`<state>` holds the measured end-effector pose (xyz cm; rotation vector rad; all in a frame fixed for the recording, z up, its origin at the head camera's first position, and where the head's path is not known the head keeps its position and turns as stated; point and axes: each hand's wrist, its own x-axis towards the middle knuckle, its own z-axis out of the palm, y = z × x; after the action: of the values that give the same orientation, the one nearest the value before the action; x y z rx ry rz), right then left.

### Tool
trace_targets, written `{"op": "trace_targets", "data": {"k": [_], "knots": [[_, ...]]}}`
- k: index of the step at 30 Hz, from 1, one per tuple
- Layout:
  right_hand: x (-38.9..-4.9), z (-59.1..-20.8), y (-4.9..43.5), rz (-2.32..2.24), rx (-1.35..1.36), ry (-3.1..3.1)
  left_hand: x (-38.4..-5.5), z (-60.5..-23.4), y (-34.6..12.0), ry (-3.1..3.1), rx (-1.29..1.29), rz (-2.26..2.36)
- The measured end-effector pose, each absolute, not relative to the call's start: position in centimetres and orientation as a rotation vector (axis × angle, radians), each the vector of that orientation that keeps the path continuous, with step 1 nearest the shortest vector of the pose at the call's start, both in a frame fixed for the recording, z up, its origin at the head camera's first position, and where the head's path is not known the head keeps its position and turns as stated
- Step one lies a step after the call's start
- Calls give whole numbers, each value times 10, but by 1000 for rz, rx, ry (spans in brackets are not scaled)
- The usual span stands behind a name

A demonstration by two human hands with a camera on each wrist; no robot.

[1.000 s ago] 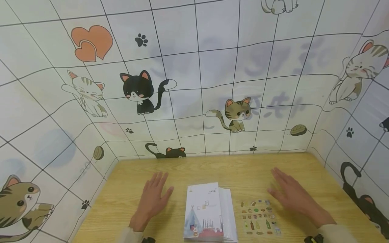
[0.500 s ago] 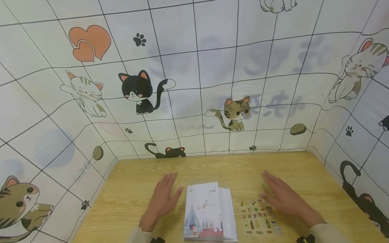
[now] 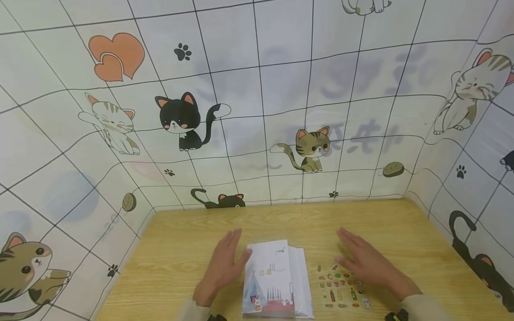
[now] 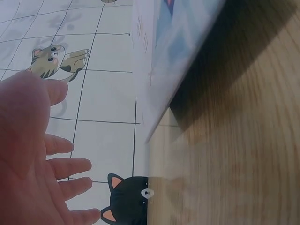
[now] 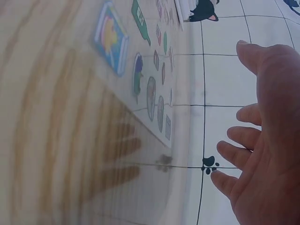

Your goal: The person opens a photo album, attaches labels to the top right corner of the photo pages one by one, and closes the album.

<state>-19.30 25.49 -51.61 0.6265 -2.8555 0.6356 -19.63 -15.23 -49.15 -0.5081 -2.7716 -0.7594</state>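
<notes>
Converging on the items since a second ago, neither yet gripped. Left hand (image 3: 225, 265), lower left of centre: fingers extended, empty, beside book. Book (image 3: 270, 272), bottom centre, overlapping white packet (image 3: 303, 285). Sticker sheet (image 3: 339, 295), lower right of centre. Right hand (image 3: 369, 262), over its upper right: fingers extended, empty.

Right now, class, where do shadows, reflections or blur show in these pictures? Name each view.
Head: print on the sticker sheet looks soft; left wrist: a dark shadow lies on the table beside the pale printed item; right wrist: dark finger-shaped streaks, shadow or reflection, show on the table, its grain blurred.
</notes>
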Motion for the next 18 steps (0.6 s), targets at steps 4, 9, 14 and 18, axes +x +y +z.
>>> {"op": "trace_targets", "data": {"k": [4, 9, 14, 18], "knots": [[-192, -515, 249, 658, 640, -2862, -195, -495, -146, -2769, -532, -735], [-190, -512, 239, 707, 660, -2883, -191, -493, -134, -2786, -554, -732], [-189, -512, 230, 687, 700, -2894, -187, -490, -125, -2837, -543, -767], [-188, -513, 222, 702, 709, -2897, -187, -492, -119, -2875, -534, -775]]}}
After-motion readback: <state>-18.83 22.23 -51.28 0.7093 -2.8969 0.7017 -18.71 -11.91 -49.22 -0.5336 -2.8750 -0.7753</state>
